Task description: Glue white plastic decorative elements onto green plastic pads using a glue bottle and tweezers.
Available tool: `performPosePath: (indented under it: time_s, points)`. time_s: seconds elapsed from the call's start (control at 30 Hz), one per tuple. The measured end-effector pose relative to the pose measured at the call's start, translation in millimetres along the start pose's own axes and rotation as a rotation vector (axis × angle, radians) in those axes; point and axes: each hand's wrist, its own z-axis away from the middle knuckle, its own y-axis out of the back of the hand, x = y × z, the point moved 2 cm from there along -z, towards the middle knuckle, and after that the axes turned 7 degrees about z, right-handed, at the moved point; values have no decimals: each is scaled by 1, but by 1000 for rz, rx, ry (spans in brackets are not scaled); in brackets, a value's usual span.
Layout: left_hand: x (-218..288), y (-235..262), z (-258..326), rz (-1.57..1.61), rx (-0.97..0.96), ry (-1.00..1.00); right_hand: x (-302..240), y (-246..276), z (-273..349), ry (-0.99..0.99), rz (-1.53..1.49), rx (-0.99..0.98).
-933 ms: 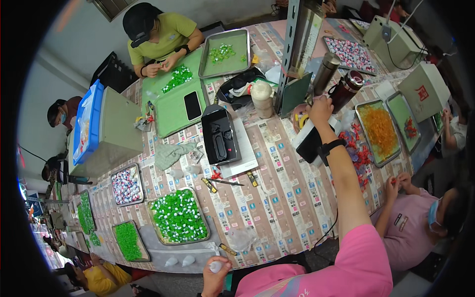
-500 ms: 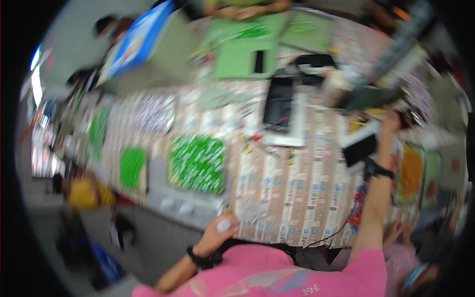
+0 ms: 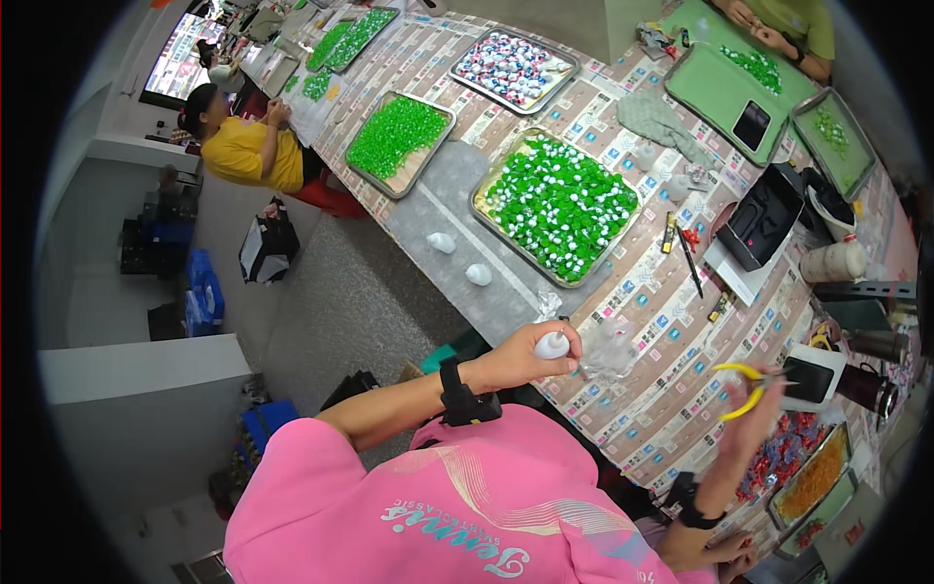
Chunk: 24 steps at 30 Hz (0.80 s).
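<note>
My left hand [image 3: 533,356] is closed around a small white squeeze bottle [image 3: 552,345], its narrow tip pointing up, at the table's near edge. Beside it lies a crumpled clear plastic bag [image 3: 610,348]. My right hand [image 3: 747,420], slightly blurred, grips small pliers [image 3: 743,374] with curved yellow handles; their metal jaws point right, toward a dark-screened phone [image 3: 809,378] on a white box. Ahead of my left hand is a metal tray [image 3: 624,251] of green and white pieces. Two more white bottles [image 3: 442,242] lie on a grey mat [image 3: 418,216].
Trays of green pieces [image 3: 397,136] and red, white and blue pieces [image 3: 511,68] stand farther off. A black open box [image 3: 764,216] and a black pen [image 3: 691,268] lie on the right. A person in yellow [image 3: 248,151] sits far left; another person's hands [image 3: 736,553] are lower right.
My right hand has come back from its reach to the far right and now carries the yellow-handled pliers. The bottle stays in my left hand. The view has turned, shifting the table rightward.
</note>
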Motion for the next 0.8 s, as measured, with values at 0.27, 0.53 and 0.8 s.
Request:
performPosePath:
  time_s: [0.27,0.53,0.8]
  points:
    - [-4,69,38,82,-100,-129,36,-180,168,-538,-306,-568]
    - [2,196,87,112,-55,-238,59,-309,249,-704,-294,-980]
    - [8,302,131,196,104,-220,51,-402,277,-515,57,-1231]
